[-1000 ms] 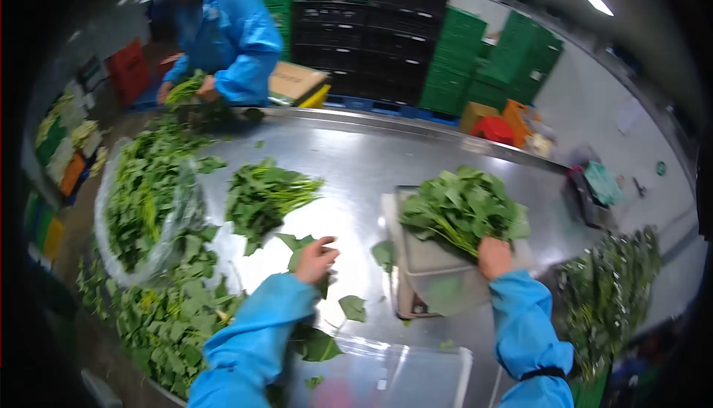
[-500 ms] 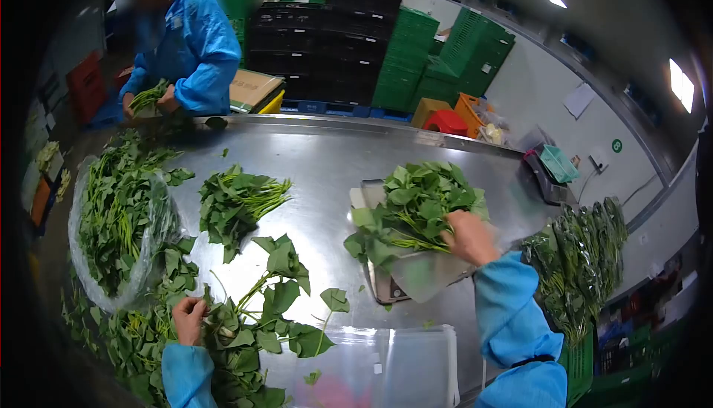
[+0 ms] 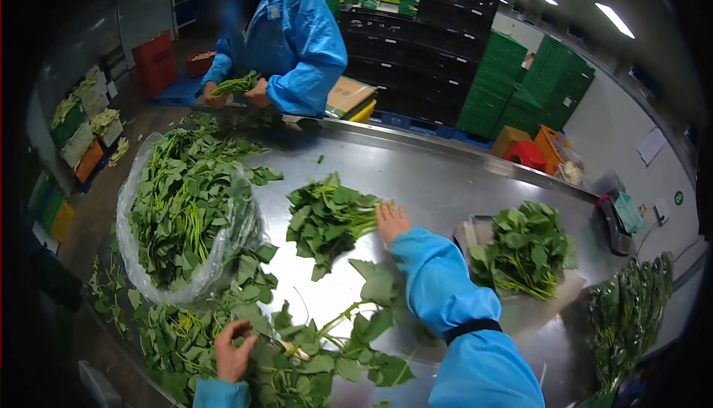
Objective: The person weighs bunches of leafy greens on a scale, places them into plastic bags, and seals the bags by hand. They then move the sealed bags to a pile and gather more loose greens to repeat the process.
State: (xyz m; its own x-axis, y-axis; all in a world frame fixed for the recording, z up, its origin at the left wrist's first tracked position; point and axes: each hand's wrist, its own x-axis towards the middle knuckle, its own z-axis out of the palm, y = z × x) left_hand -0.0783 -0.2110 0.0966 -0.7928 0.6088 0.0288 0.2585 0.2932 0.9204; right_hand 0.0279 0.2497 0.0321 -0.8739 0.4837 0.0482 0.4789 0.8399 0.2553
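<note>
My right hand [image 3: 391, 224] reaches across the table, its fingers stretched out against the stem ends of a bunch of leafy greens [image 3: 327, 219]. My left hand [image 3: 232, 350] is at the lower left, thumb and forefinger apart, over loose leafy stems [image 3: 319, 367]. A second bunch of leafy greens [image 3: 523, 248] lies on a scale [image 3: 475, 231] to the right, with clear plastic under it. Left of my hands, a large clear plastic bag [image 3: 132, 248] stands open, full of the same greens [image 3: 182, 207].
Across the metal table [image 3: 438, 174], a co-worker in a blue smock [image 3: 304, 29] holds a small bunch of greens [image 3: 236, 85]. Bagged greens [image 3: 631, 311] lie at the right edge. Black crates [image 3: 416, 59] and green crates [image 3: 486, 81] are stacked behind.
My right hand has left the bunch on the scale and moved left to the bunch on the table. My left hand's thumb and forefinger have parted. The view has swung left.
</note>
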